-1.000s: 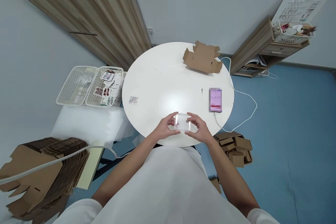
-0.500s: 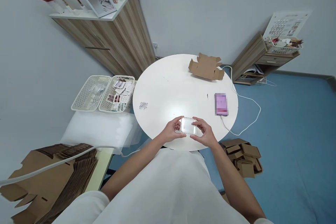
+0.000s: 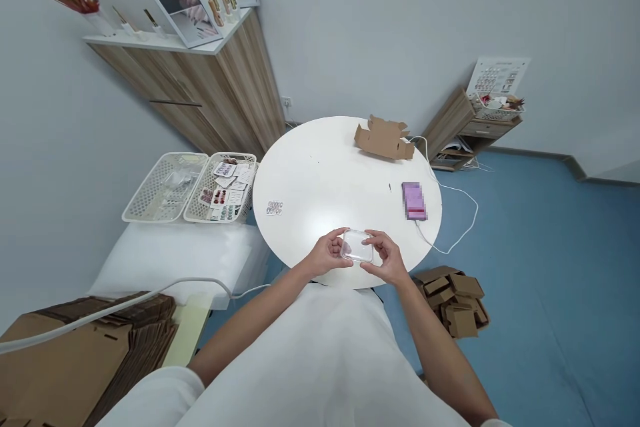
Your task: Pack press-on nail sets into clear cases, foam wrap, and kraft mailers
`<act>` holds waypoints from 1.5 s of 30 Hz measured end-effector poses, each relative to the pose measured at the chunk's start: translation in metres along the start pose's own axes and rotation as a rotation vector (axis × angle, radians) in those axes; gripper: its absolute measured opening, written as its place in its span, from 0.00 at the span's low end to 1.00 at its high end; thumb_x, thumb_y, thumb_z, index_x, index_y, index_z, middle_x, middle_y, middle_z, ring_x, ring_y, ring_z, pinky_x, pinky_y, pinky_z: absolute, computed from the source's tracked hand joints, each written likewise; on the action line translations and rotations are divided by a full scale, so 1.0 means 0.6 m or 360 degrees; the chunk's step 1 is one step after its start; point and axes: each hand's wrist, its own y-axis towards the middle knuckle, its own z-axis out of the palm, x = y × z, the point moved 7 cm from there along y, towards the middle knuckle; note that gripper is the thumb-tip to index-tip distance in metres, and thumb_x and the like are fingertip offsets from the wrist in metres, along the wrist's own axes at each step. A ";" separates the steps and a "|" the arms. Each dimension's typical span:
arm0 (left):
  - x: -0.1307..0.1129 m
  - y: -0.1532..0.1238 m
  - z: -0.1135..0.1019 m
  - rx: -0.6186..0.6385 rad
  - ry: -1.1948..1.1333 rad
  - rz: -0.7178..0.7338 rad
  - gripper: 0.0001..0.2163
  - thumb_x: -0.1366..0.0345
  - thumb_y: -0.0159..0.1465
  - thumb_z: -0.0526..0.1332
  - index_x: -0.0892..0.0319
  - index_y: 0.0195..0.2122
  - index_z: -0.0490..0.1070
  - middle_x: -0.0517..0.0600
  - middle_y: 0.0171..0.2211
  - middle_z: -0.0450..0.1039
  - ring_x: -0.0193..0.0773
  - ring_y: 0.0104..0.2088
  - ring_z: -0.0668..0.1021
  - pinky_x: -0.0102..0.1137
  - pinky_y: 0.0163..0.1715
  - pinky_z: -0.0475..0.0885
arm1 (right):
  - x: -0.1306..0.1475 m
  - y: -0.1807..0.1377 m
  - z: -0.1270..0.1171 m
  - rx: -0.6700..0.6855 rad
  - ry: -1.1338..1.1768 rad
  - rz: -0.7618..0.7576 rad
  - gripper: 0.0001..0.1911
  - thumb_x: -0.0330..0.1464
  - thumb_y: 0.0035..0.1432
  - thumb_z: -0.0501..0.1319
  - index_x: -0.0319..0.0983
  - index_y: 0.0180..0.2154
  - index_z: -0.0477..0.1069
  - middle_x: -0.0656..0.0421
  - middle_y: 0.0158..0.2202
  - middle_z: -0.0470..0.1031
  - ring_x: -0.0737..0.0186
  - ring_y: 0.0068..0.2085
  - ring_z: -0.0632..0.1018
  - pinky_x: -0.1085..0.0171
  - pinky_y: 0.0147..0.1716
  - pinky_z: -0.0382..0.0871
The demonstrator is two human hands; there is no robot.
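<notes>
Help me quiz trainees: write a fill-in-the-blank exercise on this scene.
1. The left hand and the ____ hold a clear rectangular plastic case.
2. The unfolded cardboard box on the white rounded table is ____.
3. Left of the table, ____ perforated white plastic baskets sit side by side.
Missing words: right hand; brown; two.

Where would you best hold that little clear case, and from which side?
Probably by the left and right ends of the clear case, one hand from each side, as the left hand and right hand do here. Its straight ends and rounded corners should suit fingers and thumb, leaving much of its flat, see-through face uncovered.
</notes>
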 end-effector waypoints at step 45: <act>0.093 -0.025 -0.090 -0.0524 0.0072 -0.0290 0.23 0.66 0.49 0.65 0.59 0.47 0.63 0.49 0.32 0.70 0.32 0.30 0.75 0.32 0.36 0.69 | -0.113 -0.044 0.061 -0.0362 0.0155 0.0914 0.28 0.40 0.46 0.60 0.42 0.50 0.63 0.56 0.42 0.68 0.67 0.31 0.72 0.61 0.36 0.68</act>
